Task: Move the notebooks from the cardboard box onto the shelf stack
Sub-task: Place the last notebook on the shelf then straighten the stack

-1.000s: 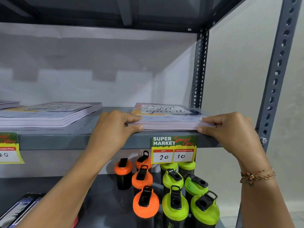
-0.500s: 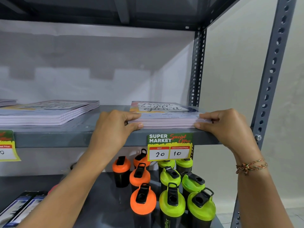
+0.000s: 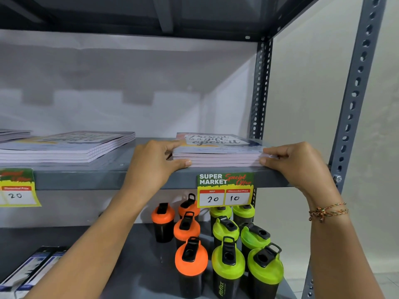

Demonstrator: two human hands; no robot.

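both-sided: left hand (image 3: 151,165) and right hand (image 3: 295,165) pinch the notebook stack (image 3: 218,155) ends (flat on shelf (image 3: 103,180)).

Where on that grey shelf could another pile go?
Bare grey metal shelf lies between the held stack of pink-edged notebooks, gripped by left hand and right hand, and the neighbouring notebook pile. Below, the shaker bottles crowd the right side.

Top notebook (image 3: 218,143), right stack, cover script: "Present is a gift, open it".
Price tag (image 3: 225,189) on shelf edge (image 3: 108,180): "SUPER MARKET", "Special Offer"; "MRP" 20; "Discounted Price" 10.
Second price tag (image 3: 18,187), far left, partly cut off: "Discounted Price", handwritten 20.
Front green-lidded shaker bottle (image 3: 227,270): vertical brand, seemingly "Fitfizz", uncertain.
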